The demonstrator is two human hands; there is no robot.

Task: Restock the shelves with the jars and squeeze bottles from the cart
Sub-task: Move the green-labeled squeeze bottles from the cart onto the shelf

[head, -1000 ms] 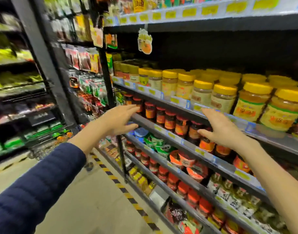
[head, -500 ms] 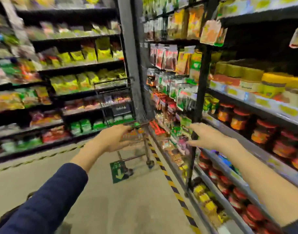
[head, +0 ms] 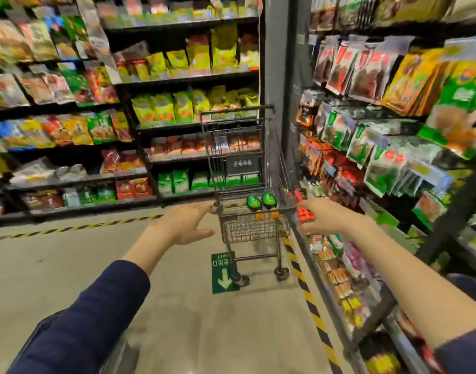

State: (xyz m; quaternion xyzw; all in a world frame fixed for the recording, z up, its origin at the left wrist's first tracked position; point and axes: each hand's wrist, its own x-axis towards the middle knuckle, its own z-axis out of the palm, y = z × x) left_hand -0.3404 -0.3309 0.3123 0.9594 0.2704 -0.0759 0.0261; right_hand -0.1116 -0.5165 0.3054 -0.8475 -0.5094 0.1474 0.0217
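1. Head view takes in a shop aisle: shelves [head: 193,76] of packets run across the far side and down the right, leaving a bare floor lane wide enough to wheel stock along.
2. The cart [head: 254,184], a small wire trolley, stands at the aisle's end just beside the right-hand shelving, likely parked there so goods can be lifted out without blocking the lane.
3. The left hand [head: 187,225] is spread and empty, fingers reaching towards the basket's near left corner, close to it but probably not touching.
4. The right hand [head: 322,215] is likewise open and holding nothing, stretched towards the basket's right rim (contact is too blurred to judge).
5. Two green-capped squeeze bottles [head: 261,201] stand upright inside the basket, with orange items below them; both hands seem aimed there for the next pick.
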